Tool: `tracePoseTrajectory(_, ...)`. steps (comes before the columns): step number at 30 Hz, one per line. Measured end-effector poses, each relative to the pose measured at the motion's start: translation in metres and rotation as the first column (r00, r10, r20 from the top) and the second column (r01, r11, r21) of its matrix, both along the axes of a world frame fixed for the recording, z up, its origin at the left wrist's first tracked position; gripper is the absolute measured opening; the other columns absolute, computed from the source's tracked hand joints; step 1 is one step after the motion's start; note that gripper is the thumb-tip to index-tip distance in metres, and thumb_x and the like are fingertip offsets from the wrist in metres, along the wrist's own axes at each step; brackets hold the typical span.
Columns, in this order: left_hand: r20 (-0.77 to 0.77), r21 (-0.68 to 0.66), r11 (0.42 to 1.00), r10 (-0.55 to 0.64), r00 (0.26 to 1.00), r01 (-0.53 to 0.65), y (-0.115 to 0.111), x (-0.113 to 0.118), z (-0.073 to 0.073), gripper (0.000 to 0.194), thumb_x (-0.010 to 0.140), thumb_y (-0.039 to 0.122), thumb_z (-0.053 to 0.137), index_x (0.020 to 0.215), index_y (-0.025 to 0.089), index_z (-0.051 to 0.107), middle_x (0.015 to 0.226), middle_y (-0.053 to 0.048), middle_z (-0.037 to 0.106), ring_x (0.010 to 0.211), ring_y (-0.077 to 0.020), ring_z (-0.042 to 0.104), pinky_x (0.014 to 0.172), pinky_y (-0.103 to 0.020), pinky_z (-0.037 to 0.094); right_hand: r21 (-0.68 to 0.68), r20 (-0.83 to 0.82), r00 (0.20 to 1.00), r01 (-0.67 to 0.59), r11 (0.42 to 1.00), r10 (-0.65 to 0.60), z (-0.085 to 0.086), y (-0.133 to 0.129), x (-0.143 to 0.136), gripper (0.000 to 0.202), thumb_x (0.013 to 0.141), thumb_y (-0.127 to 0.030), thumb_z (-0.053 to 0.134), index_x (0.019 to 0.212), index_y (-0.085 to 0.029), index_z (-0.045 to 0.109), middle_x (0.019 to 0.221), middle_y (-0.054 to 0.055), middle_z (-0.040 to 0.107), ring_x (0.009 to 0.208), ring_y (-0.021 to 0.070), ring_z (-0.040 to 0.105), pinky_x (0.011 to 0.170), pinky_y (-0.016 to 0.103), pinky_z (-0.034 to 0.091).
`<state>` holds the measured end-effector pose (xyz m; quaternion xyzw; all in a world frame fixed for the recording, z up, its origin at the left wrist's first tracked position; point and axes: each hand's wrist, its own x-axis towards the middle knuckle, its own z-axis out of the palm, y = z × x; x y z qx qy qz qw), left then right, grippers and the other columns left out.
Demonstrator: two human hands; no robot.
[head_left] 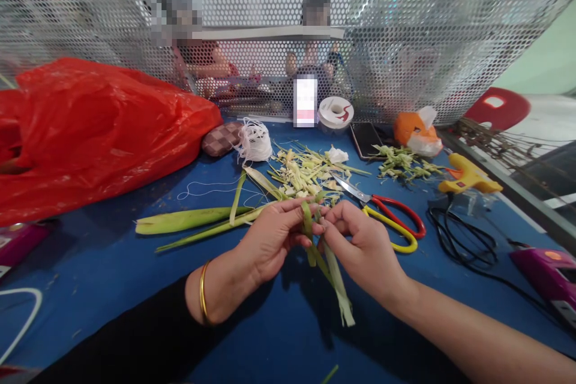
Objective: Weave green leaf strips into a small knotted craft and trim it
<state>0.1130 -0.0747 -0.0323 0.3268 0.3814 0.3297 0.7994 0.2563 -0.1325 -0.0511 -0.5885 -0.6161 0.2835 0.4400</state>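
Observation:
Above the blue table, my left hand (272,237) pinches strips of green leaf, and one leaf strip (306,219) curls in a loop at its fingertips. My right hand (360,246) closes its fingertips on the same bundle from the other side. A paler leaf strip (337,285) hangs down below the right fingers with a frayed end. Exactly how the strips cross is hidden by the fingers. Left of my hands lie a broad green leaf (189,220) and a narrow folded one (198,239). Scissors (384,210) with red and yellow handles rest just beyond my right hand.
Leaf scraps (306,171) are heaped behind my hands, near white string (255,141) and a ribbon spool (335,113). A red plastic bag (103,132) fills the left. Rightward are a phone (366,139), a yellow glue gun (470,174) and a black cable (463,240). Perforated metal panels stand behind.

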Motion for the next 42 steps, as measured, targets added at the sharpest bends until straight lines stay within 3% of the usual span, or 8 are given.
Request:
tracePoseTrajectory(8, 0.018, 0.001, 1.0, -0.007, 1.0, 0.007, 0.0, 0.0, -0.002, 0.014, 0.071, 0.015, 0.077, 0.084, 0.011, 0.075, 0.074, -0.004, 0.069, 0.053, -0.0063, 0.06, 0.039, -0.012, 0.043, 0.024, 0.089, 0.995, -0.055, 0.998, 0.053, 0.002, -0.001, 0.004, 0.009, 0.086, -0.02, 0.052, 0.077, -0.022, 0.049, 0.06, -0.004, 0.066, 0.052, 0.0119, 0.062, 0.053, 0.023, 0.044)
tracePoseTrajectory(14, 0.011, -0.006, 0.999, -0.033, 0.999, 0.033, 0.001, 0.0, -0.002, 0.008, 0.078, 0.014, 0.068, 0.084, 0.012, 0.073, 0.08, -0.004, 0.07, 0.055, -0.0063, 0.061, 0.04, -0.012, 0.041, 0.225, 0.457, 0.888, -0.076, 0.971, -0.037, -0.003, 0.003, 0.009, 0.005, 0.088, -0.022, 0.054, 0.083, -0.021, 0.054, 0.063, -0.001, 0.069, 0.053, 0.0161, 0.065, 0.05, 0.025, 0.04)
tracePoseTrajectory(22, 0.086, -0.055, 0.998, -0.001, 0.996, 0.006, 0.004, -0.002, 0.0, 0.008, 0.082, 0.021, 0.066, 0.082, 0.014, 0.07, 0.075, -0.003, 0.067, 0.062, -0.0085, 0.062, 0.049, -0.014, 0.043, 0.586, 0.658, 0.738, -0.379, 0.716, -0.148, 0.009, -0.002, 0.01, 0.008, 0.089, -0.013, 0.056, 0.089, -0.018, 0.062, 0.076, 0.005, 0.07, 0.068, 0.0181, 0.064, 0.067, 0.031, 0.048)
tracePoseTrajectory(24, 0.096, -0.048, 0.999, 0.005, 0.995, 0.0, 0.004, -0.003, -0.002, 0.008, 0.081, 0.021, 0.066, 0.08, 0.014, 0.07, 0.075, -0.003, 0.068, 0.065, -0.0098, 0.063, 0.054, -0.016, 0.046, 0.565, 0.714, 0.693, -0.489, 0.665, -0.097, 0.008, -0.002, 0.009, 0.012, 0.088, -0.011, 0.056, 0.093, -0.017, 0.064, 0.076, 0.005, 0.07, 0.069, 0.0179, 0.064, 0.073, 0.032, 0.05)
tracePoseTrajectory(29, 0.13, -0.083, 0.996, -0.013, 0.991, 0.024, 0.006, -0.003, -0.007, 0.006, 0.079, 0.012, 0.065, 0.082, 0.012, 0.07, 0.076, -0.003, 0.068, 0.052, -0.0039, 0.054, 0.038, -0.011, 0.03, 0.494, 0.747, 0.661, -0.483, 0.723, -0.07, 0.004, 0.003, 0.007, 0.025, 0.092, -0.01, 0.044, 0.101, -0.016, 0.067, 0.084, 0.007, 0.072, 0.076, 0.0199, 0.065, 0.075, 0.035, 0.05)
tracePoseTrajectory(33, 0.188, -0.182, 0.982, -0.016, 0.982, 0.051, 0.01, -0.003, -0.004, 0.011, 0.083, 0.011, 0.061, 0.073, 0.01, 0.067, 0.072, -0.003, 0.065, 0.053, -0.0033, 0.056, 0.041, -0.01, 0.036, 0.44, 0.818, 0.573, -0.557, 0.704, -0.058, 0.003, 0.006, 0.011, 0.033, 0.094, -0.006, 0.037, 0.111, -0.012, 0.064, 0.092, 0.009, 0.072, 0.084, 0.0199, 0.066, 0.086, 0.037, 0.051)
tracePoseTrajectory(37, 0.19, -0.231, 0.971, -0.012, 0.982, 0.056, 0.009, -0.001, -0.002, 0.018, 0.086, 0.007, 0.054, 0.073, 0.011, 0.066, 0.066, -0.001, 0.063, 0.05, -0.0034, 0.055, 0.043, -0.01, 0.04, 0.432, 0.887, 0.44, -0.68, 0.592, -0.143, 0.005, 0.006, 0.014, 0.027, 0.095, -0.01, 0.041, 0.105, -0.011, 0.066, 0.091, 0.011, 0.072, 0.09, 0.0233, 0.067, 0.093, 0.043, 0.049)
tracePoseTrajectory(42, 0.161, -0.212, 0.976, -0.008, 0.987, 0.043, 0.003, 0.0, -0.004, 0.019, 0.085, 0.006, 0.054, 0.072, 0.012, 0.066, 0.063, -0.001, 0.062, 0.051, -0.0063, 0.057, 0.048, -0.014, 0.046, 0.448, 0.889, 0.437, -0.762, 0.468, -0.14, 0.007, 0.002, 0.011, 0.021, 0.092, -0.011, 0.049, 0.1, -0.012, 0.068, 0.088, 0.01, 0.072, 0.09, 0.0231, 0.069, 0.091, 0.041, 0.052)
